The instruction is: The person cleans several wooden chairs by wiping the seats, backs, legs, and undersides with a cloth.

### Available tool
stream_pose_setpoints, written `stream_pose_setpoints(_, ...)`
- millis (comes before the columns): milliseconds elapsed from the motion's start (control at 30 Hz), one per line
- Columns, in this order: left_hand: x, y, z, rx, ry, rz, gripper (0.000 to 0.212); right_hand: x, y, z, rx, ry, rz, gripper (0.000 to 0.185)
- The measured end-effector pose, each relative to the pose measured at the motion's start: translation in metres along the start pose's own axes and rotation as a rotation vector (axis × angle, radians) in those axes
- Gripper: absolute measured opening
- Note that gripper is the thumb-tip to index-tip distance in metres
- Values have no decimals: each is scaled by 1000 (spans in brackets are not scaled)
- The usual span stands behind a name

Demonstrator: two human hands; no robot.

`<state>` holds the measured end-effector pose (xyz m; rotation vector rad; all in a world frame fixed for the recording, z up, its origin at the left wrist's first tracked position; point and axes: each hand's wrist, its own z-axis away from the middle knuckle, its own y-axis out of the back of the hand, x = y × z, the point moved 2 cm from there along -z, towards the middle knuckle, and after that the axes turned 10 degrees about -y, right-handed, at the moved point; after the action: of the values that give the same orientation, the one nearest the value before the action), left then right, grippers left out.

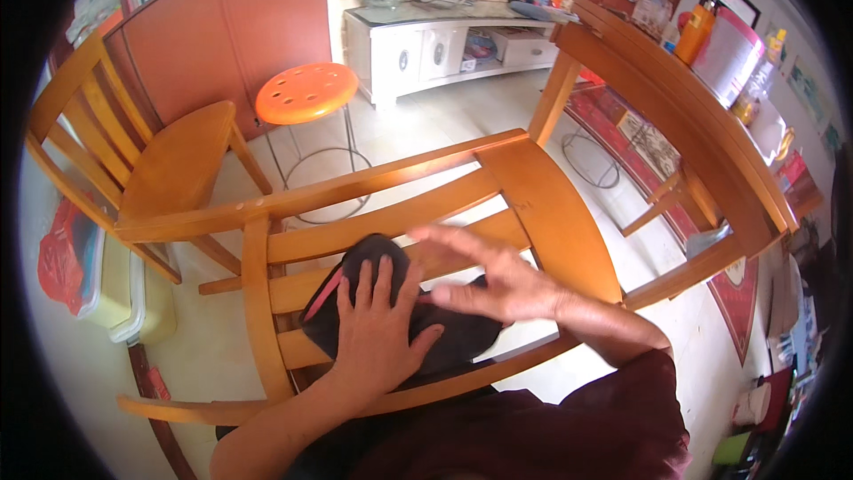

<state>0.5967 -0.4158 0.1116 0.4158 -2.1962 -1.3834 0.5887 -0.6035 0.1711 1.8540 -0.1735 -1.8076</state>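
Observation:
A black cloth item with a pink stripe (326,297) lies on the slats of a wooden chair back (400,180), which is tipped down across the lap. On top of the cloth my left hand (376,327) rests flat with its fingers spread. My right hand (496,273) is just to the right, blurred, palm turned sideways, thumb apart from the fingers. It is over the right part of the cloth; whether it touches the cloth is not clear. Some of the cloth is hidden under both hands.
Another wooden chair (176,153) stands at the left, beside an orange round stool (306,93). A wooden table (673,107) bearing bottles and a tub is at the right. Plastic storage boxes (113,280) sit at the left. A white TV cabinet (426,53) stands behind.

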Motion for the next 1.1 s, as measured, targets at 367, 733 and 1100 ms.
stream_pose_setpoints(367, -50, -7, -59, 198, 34, 255, 35, 30, -14, -2, 169, 194, 600, 56)
stream_pose_setpoints(733, -32, -25, -88, 15, -234, 78, 47, 61, 116, 15, 786, -50, 1268, 37)
stream_pose_setpoints(1100, -35, -52, -60, 64, -136, -13, 50, 79, 54, -52, 150, -218, 1181, 60)
